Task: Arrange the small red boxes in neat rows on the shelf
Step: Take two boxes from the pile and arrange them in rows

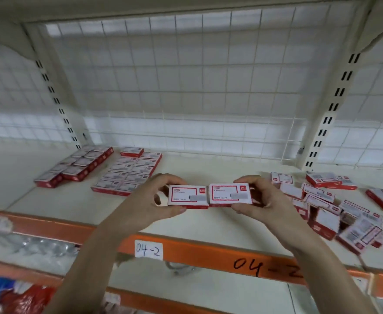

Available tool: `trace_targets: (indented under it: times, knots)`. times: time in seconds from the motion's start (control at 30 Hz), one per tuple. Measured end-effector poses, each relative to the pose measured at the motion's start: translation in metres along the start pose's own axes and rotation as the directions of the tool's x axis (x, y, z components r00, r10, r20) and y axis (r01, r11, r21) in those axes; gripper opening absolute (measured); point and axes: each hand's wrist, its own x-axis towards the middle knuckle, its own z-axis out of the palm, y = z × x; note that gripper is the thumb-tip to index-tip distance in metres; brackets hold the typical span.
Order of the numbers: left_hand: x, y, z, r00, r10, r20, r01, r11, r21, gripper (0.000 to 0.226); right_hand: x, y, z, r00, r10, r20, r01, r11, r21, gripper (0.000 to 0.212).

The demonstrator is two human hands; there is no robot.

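Note:
Two small red and white boxes are held side by side above the shelf (220, 225), edges touching. My left hand (149, 200) pinches the left box (187, 197) between thumb and fingers. My right hand (267, 200) pinches the right box (230, 194) the same way. At the back left, a block of boxes (79, 165) lies in rows, and beside it a second block (129, 173) lies in two columns. A loose heap of boxes (328, 207) sprawls over the right side of the shelf.
A white wire grid (186, 87) closes the shelf's back, with slotted uprights at left and right. The orange front rail (208, 252) carries a "04-2" label. A lower shelf holds bagged goods (16, 291) at the bottom left.

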Motion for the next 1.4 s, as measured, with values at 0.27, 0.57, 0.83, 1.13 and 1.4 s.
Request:
trace_targets:
  times: [0.27, 0.57, 0.83, 1.13, 1.4]
  knots:
    - [0.034, -0.056, -0.086, 1.0, -0.022, 0.001, 0.022, 0.981, 0.192, 0.035, 0.087, 0.001, 0.075, 0.999, -0.007, 0.037, 0.011, 0.993, -0.116, 0.03]
    - [0.09, -0.127, -0.14, 0.996, -0.076, 0.045, 0.061, 0.959, 0.275, 0.039, 0.174, 0.025, 0.131, 0.996, 0.074, -0.05, -0.081, 0.987, -0.14, 0.029]
    - [0.122, -0.178, -0.16, 0.99, -0.115, 0.081, 0.09, 0.96, 0.265, 0.041, 0.232, 0.051, 0.166, 0.982, 0.142, -0.128, -0.161, 0.975, -0.151, 0.032]
    - [0.126, -0.193, -0.173, 0.986, -0.129, 0.107, 0.101, 0.966, 0.237, 0.041, 0.265, 0.068, 0.189, 0.975, 0.163, -0.152, -0.192, 0.96, -0.202, 0.031]
    - [0.129, -0.191, -0.182, 0.987, -0.115, 0.114, 0.078, 0.954, 0.288, 0.037, 0.274, 0.079, 0.194, 0.971, 0.184, -0.151, -0.226, 0.911, -0.344, 0.033]
